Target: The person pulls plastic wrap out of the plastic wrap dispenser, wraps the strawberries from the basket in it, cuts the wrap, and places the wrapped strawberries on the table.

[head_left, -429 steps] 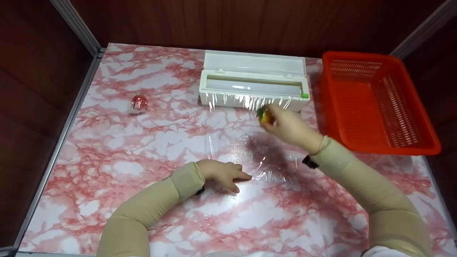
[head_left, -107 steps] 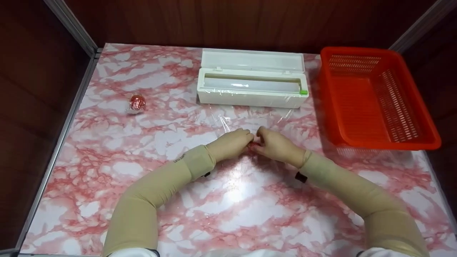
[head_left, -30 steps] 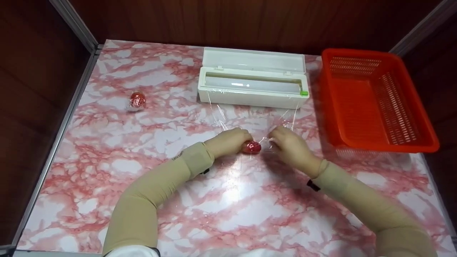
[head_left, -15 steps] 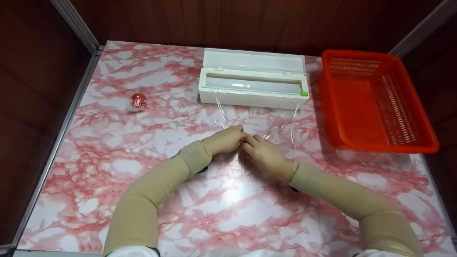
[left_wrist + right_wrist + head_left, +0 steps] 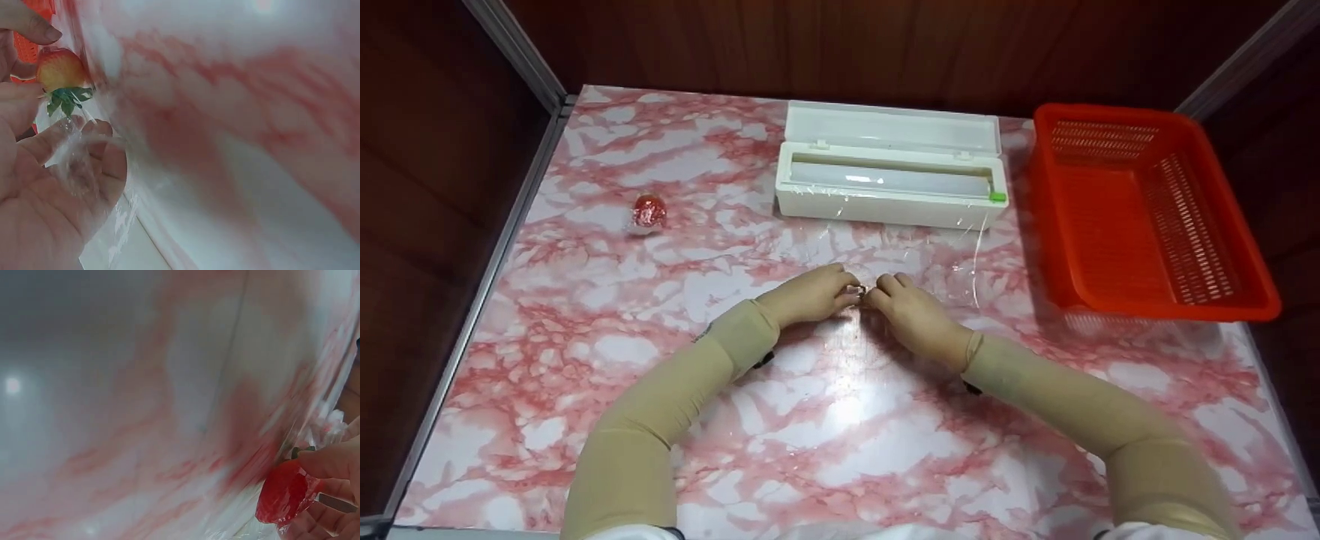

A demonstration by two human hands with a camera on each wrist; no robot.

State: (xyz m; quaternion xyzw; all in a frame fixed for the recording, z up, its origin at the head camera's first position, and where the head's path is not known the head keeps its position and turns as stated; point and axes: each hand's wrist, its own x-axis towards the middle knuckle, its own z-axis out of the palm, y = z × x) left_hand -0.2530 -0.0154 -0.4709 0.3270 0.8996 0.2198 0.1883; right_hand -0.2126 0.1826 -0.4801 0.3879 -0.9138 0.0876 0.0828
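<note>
Between the two hands is a strawberry with green leaves, its side yellowish in the left wrist view [image 5: 61,70] and glossy red in the right wrist view [image 5: 284,495]. My right hand [image 5: 919,319] pinches the strawberry. Clear cling film [image 5: 73,163] trails from the leafy end into my left hand [image 5: 806,295], whose fingers curl on it. More film [image 5: 960,274] spreads behind the hands, leading from an open white cling film dispenser [image 5: 892,210]. From the head view, the fingers hide most of the strawberry.
A red, film-wrapped strawberry-like piece [image 5: 649,214] lies on the left of the marbled table [image 5: 622,349]. At the right stands a red plastic basket [image 5: 1076,277]. Dark wooden panels [image 5: 840,45] surround the table's back and sides.
Earlier the left hand lay on the film while the right brought the fruit. A second ago the left held the strawberry and the right pinched film; now the right holds it, the left draws slightly left.
</note>
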